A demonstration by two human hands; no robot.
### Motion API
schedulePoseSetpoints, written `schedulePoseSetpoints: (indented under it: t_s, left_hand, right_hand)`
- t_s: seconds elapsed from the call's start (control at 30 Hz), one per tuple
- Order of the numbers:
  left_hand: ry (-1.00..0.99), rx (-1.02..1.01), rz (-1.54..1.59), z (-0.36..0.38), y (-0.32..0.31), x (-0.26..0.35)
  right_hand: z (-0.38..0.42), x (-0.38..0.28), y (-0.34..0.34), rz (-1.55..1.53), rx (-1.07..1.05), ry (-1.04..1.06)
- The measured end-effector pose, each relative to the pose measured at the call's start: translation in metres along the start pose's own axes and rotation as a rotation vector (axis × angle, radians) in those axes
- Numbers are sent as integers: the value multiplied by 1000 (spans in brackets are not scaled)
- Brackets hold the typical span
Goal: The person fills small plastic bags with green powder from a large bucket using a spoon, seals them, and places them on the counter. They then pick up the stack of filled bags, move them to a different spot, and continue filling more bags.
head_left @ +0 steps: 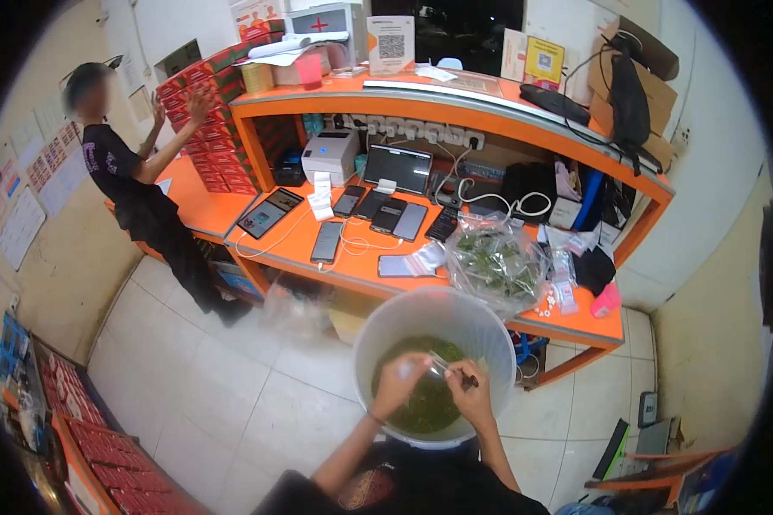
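A large whitish, translucent bucket [365,343] stands in front of me, with chopped green leafy stuff [425,410] in its bottom. Both my hands are over its opening. My left hand [399,384] is closed in a pinch on one end of a small clear plastic piece [439,364], perhaps a little bag. At its other end the fingers of my right hand [471,396] are closed on it too. A small dark object [469,380], maybe a handle, sticks out between the right fingers; its kind is too small to tell.
An orange counter [352,273] beyond the bucket holds several phones [325,242], a printer [331,154], and a clear bag of green leaves [496,262]. At the left, a person [124,172] touches stacked red boxes [206,129]. Red-packed crates [116,468] stand at lower left.
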State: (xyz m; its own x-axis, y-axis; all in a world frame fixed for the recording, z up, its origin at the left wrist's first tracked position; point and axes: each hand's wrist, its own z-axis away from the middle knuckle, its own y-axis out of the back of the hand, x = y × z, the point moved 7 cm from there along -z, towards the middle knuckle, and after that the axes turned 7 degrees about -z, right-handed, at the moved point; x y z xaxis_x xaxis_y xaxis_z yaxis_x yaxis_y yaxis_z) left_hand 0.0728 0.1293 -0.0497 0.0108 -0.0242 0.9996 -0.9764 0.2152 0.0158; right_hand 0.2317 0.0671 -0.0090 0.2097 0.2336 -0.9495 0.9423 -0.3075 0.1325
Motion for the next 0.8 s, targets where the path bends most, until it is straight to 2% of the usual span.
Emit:
schedulePoseSetpoints:
  t_s: [0.07,0.1,0.23,0.3,0.4,0.53,0.57,0.63,0.73,0.77,0.8]
  left_hand:
    - [75,-133,-87,2,-5,-8]
    - [66,-111,-85,-2,-3,-7]
    - [-31,-99,-68,2,-6,-6]
    - [-224,-212,-158,2,-13,6]
    - [-285,-235,-324,7,-8,19]
    - [-293,-41,-380,1,14,6]
    - [-278,-61,-363,4,15,2]
    - [-179,-55,-535,2,19,3]
    - [-132,-27,-516,-5,25,-1]
    - [-200,51,-466,-10,31,-4]
    - [-197,35,-457,-17,34,-2]
  right_hand:
    - [-1,-6,-3,64,-14,100]
    - [-2,-9,-3,81,-28,116]
    - [-2,-7,-8,114,-91,72]
    - [-3,-2,-11,159,-93,90]
    - [2,5,-14,132,-101,127]
    - [21,25,-6,153,-80,25]
    - [24,31,-7,119,-97,-24]
    - [26,34,-11,73,-126,-101]
    - [26,31,-14,172,-203,-148]
    - [25,29,-11,199,-220,-139]
    - [27,33,-7,209,-209,-149]
